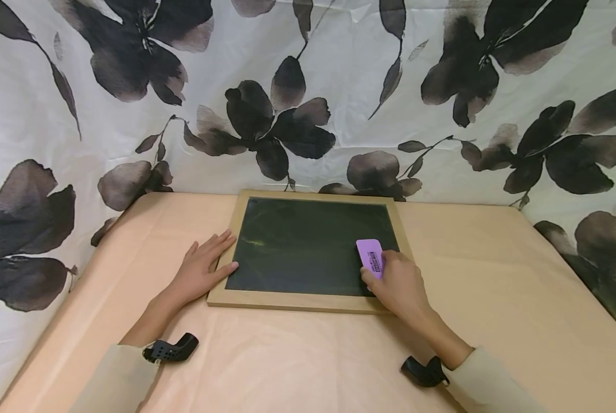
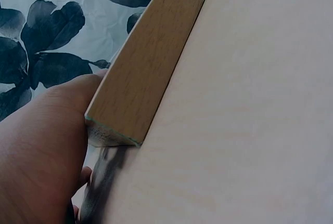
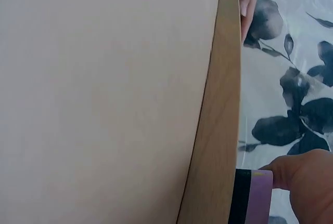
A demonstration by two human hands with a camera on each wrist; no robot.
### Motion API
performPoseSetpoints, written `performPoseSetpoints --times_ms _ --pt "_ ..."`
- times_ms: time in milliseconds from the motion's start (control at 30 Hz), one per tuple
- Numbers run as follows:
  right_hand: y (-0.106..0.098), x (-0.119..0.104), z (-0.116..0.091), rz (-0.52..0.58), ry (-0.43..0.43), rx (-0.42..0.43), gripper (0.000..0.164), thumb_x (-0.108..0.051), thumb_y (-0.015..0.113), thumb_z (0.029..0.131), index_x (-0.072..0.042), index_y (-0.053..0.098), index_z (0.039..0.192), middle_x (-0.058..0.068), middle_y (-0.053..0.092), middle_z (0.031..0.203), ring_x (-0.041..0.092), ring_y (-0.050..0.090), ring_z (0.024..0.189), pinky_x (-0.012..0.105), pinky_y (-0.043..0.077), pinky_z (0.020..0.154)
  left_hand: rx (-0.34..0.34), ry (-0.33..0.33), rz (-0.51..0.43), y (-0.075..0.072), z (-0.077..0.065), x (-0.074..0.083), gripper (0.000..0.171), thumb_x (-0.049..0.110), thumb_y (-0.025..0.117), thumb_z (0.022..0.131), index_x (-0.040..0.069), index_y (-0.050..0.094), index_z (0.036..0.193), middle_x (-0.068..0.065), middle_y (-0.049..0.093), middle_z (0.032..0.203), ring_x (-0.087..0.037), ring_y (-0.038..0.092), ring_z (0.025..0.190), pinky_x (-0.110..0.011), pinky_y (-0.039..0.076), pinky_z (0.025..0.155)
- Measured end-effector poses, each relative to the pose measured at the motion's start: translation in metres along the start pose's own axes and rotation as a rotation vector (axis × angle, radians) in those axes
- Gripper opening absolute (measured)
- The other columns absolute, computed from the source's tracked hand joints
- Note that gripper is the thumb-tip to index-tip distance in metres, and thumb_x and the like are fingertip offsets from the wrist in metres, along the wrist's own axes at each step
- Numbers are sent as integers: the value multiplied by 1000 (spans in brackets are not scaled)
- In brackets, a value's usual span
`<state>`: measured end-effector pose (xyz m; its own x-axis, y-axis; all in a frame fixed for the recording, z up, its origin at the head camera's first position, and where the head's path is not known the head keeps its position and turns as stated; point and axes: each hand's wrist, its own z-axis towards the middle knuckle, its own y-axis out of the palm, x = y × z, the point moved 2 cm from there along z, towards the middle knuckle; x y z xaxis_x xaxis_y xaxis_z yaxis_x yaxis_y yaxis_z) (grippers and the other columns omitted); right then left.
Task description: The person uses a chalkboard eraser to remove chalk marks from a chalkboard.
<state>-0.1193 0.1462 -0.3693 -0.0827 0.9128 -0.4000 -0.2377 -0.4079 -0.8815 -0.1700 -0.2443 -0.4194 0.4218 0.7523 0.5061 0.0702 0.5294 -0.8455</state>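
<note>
A small chalkboard in a light wooden frame lies flat on the table, with a faint yellowish smear on its left part. My right hand grips a purple chalkboard eraser at the board's lower right. In the right wrist view the eraser shows a black layer under its purple body, and the thumb side of the right hand is against it. My left hand rests on the frame's left side with straight, spread fingers; in the left wrist view that hand is beside the frame's corner.
A peach cloth covers the table. Behind it hangs a white curtain with dark flowers. A black wrist camera sits on the left wrist and another black camera on the right.
</note>
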Motion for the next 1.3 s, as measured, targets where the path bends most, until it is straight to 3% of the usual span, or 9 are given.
performPoseSetpoints --times_ms 400,667,1133,1300 --pt "27 -58 19 -27 -37 -11 44 -30 69 80 11 61 93 17 56 77 27 53 60 40 50 53 0 5 -11 -3 2 -1 69 44 60 92 12 37 149 -8 24 156 -35 20 142 -61 1 110" --pt "47 -93 34 -73 -76 -62 40 -27 63 81 11 60 93 15 54 77 25 51 58 39 50 53 2 8 -18 -2 2 0 69 43 60 92 12 37 149 -8 25 156 -35 21 141 -62 1 110" --pt "68 -128 52 -23 -118 -162 38 -31 63 83 6 60 93 9 52 75 21 51 59 34 48 52 -1 -5 -15 0 3 0 69 45 59 93 12 37 149 -7 24 156 -35 20 142 -61 1 110" --pt "75 -140 61 5 -174 -214 39 -33 62 83 4 62 95 8 54 76 20 53 60 32 48 53 4 -6 -5 -1 4 1 68 44 60 92 11 38 148 -8 25 156 -35 21 141 -61 2 110"
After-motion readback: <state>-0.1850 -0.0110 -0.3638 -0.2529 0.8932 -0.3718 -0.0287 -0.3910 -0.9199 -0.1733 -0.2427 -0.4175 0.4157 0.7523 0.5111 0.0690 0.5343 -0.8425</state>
